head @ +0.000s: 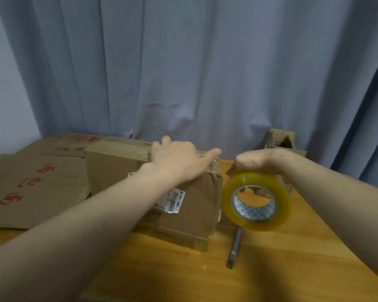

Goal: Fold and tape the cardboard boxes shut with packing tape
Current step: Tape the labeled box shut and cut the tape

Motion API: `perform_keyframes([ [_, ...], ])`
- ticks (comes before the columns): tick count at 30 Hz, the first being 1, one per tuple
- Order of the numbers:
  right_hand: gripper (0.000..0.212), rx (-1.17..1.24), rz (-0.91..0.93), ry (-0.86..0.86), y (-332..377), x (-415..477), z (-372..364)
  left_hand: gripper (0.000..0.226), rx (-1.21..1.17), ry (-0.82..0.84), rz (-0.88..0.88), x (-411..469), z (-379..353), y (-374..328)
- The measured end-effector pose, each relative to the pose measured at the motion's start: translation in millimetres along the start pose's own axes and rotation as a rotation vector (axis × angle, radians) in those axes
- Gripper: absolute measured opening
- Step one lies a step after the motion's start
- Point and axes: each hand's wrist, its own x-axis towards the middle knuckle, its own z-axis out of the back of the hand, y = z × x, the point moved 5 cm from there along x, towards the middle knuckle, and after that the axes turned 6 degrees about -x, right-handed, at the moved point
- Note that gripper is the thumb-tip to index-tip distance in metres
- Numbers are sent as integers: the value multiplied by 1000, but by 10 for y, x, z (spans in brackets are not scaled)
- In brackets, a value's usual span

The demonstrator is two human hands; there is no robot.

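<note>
Cardboard box (190,205) at centre of tabletop (271,271). Left hand (179,162) presses its top, fingers spread flat. At the box's 3 o'clock, right hand (255,160) curls its fingers over the tape roll (256,178). Box probably light and stiff. Roll looks slick, so it is best gripped across its rim.

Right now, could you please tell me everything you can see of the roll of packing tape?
The roll of packing tape is a thick ring of clear, yellowish film on a core with a pale printed inner face. It is held on edge over the wooden table, hole toward the camera, close beside the cardboard box at its right end. The right hand grips its top from above. A slim grey tool lies on the table beneath it.
</note>
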Motion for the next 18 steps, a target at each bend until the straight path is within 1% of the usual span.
perform_keyframes([
  [2, 28, -4, 38, -39, 8, -53, -6, 85, 36, 8, -81, -48, -94, -329],
  [3, 28, 14, 46, -69, 9, -73, -7, 80, 44, 2, -97, -24, -105, -388],
  [6, 26, 173, 4, -155, -27, -101, -51, 42, -7, 49, -166, 165, -113, -353],
  [7, 26, 278, -30, -160, -48, -107, -100, 33, -14, 88, -196, 244, -113, -311],
  [9, 24, 536, -89, -100, -43, -118, -265, 31, -42, 183, -220, 359, -120, -185],
  [11, 23, 717, -79, 14, 50, -81, -438, 38, -84, 250, -217, 413, -122, -36],
  [13, 26, 821, -30, 120, 175, 6, -583, 42, -101, 204, -197, 423, -140, 104],
  [14, 30, 850, -21, 145, 217, 53, -628, 45, -115, 138, -182, 425, -164, 170],
  [16, 32, 886, -15, 158, 269, 124, -683, 59, -137, -47, -151, 391, -185, 272],
  [18, 36, 925, -7, 162, 285, 152, -710, 60, -162, -167, -161, 349, -215, 326],
])
